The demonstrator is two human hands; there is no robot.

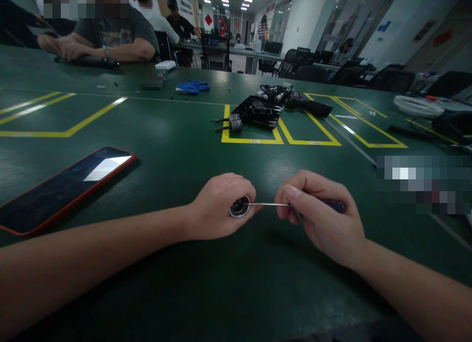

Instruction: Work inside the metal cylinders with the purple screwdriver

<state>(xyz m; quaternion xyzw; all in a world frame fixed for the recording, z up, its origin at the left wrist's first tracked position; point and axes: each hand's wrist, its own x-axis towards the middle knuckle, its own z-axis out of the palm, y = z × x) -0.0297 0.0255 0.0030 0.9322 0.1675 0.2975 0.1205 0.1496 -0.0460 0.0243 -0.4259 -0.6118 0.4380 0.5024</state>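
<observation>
My left hand [221, 207] is wrapped round a cylindrical part [239, 207] with a silver rim and a dark hollow inside; its open end faces me and to the right. My right hand [320, 214] grips the dark handle of a screwdriver [271, 204] between thumb and fingers. The thin metal shaft points left, and its tip reaches into the mouth of the cylinder. What the tip touches inside is too dark to make out. Both hands are held just above the green table [206, 293].
A phone in an orange case [70, 189] lies at left. Beyond my hands, two small motor-like cylinders [232, 123], a black plastic bag [258, 111] and black cabled parts [280, 92] lie by yellow tape outlines. A blue glove [192, 87] is farther back. A person [114, 42] sits opposite.
</observation>
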